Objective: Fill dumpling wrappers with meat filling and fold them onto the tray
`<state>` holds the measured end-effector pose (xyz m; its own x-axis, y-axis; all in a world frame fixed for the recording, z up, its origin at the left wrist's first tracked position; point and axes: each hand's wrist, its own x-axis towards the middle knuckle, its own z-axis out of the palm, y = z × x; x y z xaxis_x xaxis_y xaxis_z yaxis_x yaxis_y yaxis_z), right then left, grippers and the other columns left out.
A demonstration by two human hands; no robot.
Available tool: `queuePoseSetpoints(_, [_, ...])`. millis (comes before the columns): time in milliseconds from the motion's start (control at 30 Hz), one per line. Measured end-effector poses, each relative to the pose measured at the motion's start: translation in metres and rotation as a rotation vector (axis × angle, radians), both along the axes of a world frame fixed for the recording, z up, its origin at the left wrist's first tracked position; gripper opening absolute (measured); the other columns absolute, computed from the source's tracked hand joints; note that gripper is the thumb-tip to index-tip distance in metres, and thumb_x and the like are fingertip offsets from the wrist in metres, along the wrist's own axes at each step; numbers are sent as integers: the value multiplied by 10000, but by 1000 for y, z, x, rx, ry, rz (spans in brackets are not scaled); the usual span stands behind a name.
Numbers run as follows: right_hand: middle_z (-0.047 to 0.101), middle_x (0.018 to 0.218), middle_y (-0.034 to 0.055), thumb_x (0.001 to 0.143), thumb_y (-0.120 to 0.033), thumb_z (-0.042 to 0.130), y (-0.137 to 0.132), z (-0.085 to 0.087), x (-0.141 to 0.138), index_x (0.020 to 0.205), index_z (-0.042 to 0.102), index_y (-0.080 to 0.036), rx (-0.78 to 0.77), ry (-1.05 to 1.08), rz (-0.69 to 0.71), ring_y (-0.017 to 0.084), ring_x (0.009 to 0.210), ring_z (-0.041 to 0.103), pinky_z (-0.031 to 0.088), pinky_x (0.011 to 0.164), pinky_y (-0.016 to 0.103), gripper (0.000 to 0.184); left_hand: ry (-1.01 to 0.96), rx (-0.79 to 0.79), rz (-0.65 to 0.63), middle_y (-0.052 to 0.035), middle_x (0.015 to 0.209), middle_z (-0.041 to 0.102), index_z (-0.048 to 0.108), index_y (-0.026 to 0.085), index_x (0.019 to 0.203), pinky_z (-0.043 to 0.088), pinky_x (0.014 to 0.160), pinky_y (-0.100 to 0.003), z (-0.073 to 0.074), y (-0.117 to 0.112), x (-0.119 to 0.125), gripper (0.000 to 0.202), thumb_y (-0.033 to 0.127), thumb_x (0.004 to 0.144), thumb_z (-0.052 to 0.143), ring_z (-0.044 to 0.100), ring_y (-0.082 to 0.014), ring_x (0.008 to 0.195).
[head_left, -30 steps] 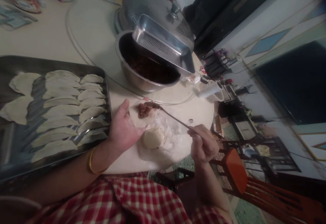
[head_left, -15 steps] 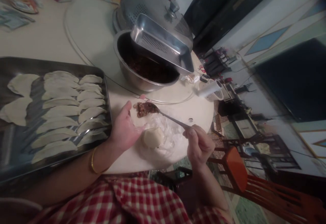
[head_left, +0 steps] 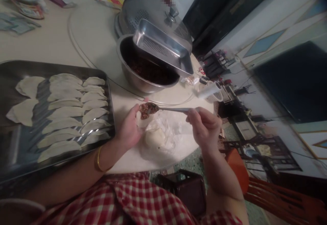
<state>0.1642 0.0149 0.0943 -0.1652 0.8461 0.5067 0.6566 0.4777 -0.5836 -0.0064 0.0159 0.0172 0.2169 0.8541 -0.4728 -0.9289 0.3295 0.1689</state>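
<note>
My left hand (head_left: 129, 126) cups a round dumpling wrapper (head_left: 141, 122) with brown minced filling (head_left: 145, 113) on it. My right hand (head_left: 206, 124) grips the handle of a metal spoon (head_left: 173, 109), whose bowl rests on the filling. Just below the wrapper, a stack of pale wrappers (head_left: 155, 138) lies on the table in a crumpled clear plastic bag (head_left: 173, 134). Left of my left hand, a metal tray (head_left: 110, 99) holds rows of folded dumplings (head_left: 65, 111). Beyond my hands stands a steel bowl (head_left: 139, 83) of dark filling.
A small steel pan (head_left: 163, 46) lies tilted across the bowl's rim. Behind it is a large lidded steamer (head_left: 158, 10). A jar (head_left: 28, 5) and packets stand at far left, and a white basket (head_left: 214, 96) at right. Beside the table is an orange chair (head_left: 236, 172). Another person is partly visible behind.
The spoon has swung to nearly level as my right hand rose and moved right. Its bowl now presses on the filling, and my left hand's fingers curl more around the wrapper.
</note>
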Motion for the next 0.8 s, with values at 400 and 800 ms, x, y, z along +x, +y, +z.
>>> queuePoseSetpoints(400, [476,407,-56,683,-333,683,32,-48,21,573,664,-150,-616,750,-124,34,375,350,228,368,180,214,111,21,17,-23,1054,730,678,221,1142,538,827,-247,-23,2,4,273,316,940,522,672,-134,890])
queuePoseSetpoints(800, [453,469,-80,628,-338,718,57,-55,38,608,572,-176,-632,988,-118,28,406,351,274,376,159,219,4,60,-104,-114,1071,730,640,153,1133,573,765,-317,-8,0,-4,424,402,997,323,705,-241,983])
